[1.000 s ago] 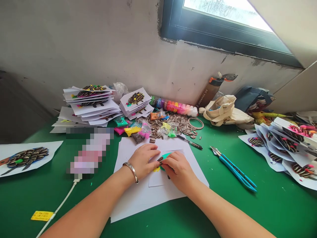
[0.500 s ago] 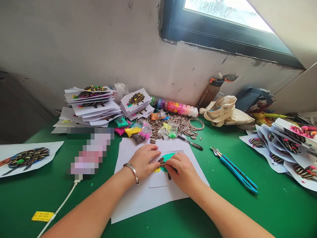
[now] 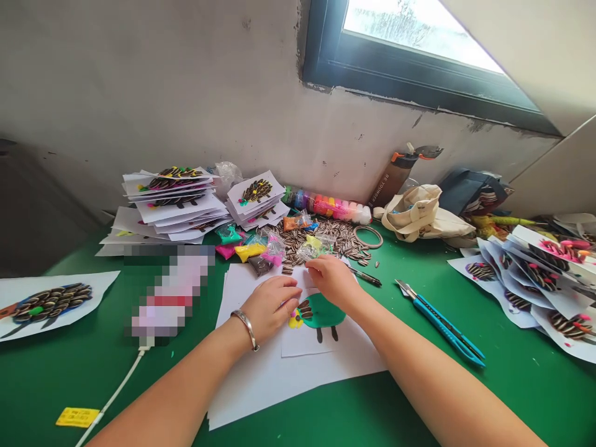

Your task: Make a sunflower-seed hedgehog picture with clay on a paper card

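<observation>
My left hand lies flat, fingers extended, at the left edge of a small white card. On the card is a flat green clay shape with a yellow clay head and two dark legs. A few striped sunflower seeds are stuck beside the head. Above the card's upper part hovers my right hand, its fingers loosely bent toward the far left; its thumb is mostly hidden and nothing shows in it. Several seeds lie just left of its fingertips.
White sheets lie beneath the card. Behind are a sunflower seed pile, bagged clay, a tape ring and a pen. A blue utility knife lies right. Stacked seed pictures stand back left, more at right.
My right hand has moved away from the seeds on the green shape, up toward the loose seeds, uncovering the green body and both legs. My left hand has stayed nearly in place.
</observation>
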Available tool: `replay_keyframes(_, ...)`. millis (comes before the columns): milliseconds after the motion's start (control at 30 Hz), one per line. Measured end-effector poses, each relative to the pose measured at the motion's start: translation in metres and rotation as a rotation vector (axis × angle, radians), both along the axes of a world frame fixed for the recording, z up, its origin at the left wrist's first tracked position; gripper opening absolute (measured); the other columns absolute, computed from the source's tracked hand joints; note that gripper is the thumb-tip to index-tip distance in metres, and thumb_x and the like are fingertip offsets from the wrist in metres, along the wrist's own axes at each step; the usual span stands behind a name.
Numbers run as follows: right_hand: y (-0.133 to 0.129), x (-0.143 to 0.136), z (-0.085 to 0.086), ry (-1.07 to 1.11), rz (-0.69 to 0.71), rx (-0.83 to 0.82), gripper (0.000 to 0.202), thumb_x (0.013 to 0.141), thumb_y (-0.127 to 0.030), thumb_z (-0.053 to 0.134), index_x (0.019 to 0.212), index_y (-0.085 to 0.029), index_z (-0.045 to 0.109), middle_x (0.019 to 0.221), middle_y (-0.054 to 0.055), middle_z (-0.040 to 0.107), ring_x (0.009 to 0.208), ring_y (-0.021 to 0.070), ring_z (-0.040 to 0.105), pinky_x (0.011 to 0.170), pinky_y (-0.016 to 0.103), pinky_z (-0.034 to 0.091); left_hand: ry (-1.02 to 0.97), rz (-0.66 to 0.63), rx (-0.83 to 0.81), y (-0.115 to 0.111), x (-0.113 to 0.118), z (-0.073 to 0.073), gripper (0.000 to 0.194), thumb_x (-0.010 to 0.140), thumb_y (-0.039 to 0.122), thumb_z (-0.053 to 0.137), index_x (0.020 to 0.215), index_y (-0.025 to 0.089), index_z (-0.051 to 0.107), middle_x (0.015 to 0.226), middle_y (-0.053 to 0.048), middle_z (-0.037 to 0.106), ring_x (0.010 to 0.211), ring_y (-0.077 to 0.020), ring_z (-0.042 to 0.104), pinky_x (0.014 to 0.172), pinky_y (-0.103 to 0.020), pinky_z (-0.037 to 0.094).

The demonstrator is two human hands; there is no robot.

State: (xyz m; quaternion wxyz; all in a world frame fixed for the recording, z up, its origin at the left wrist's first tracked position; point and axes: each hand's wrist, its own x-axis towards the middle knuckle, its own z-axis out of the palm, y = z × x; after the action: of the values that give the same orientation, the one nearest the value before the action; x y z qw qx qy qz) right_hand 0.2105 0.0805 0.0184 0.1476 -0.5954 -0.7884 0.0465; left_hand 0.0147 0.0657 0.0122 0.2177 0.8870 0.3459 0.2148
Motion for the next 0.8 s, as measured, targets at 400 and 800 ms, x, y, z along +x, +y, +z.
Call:
replay_keyframes(400,0.029,-0.017,0.004,-0.218,0.004,-0.019,0.017,0.085,-0.016,0.047,0.085,-0.017,0.064,0.080,0.008,0.061,0.076,0.0189,0.057,0.062,0.026,0.034,0.017,-0.010,-0.011,0.002,0.002,0.003,0.028,0.086,0.020,0.044,0.097,0.016,0.069,0.111,-0.010,0.065,0.103,-0.0225,0.057,0.092,-0.036,0.045)
replay_keyframes(800,0.034,-0.007,-0.001,-0.256,0.024,-0.042,0.025,0.091,-0.020,0.040,0.097,-0.022,0.064,0.086,0.005,0.060,0.075,0.0160,0.057,0.059,0.025,0.034,0.024,0.009,-0.012,0.001,0.001,0.002,0.026,0.084,0.019,0.046,0.097,0.018,0.069,0.112,-0.008,0.065,0.104,-0.0218,0.057,0.092,-0.035,0.045)
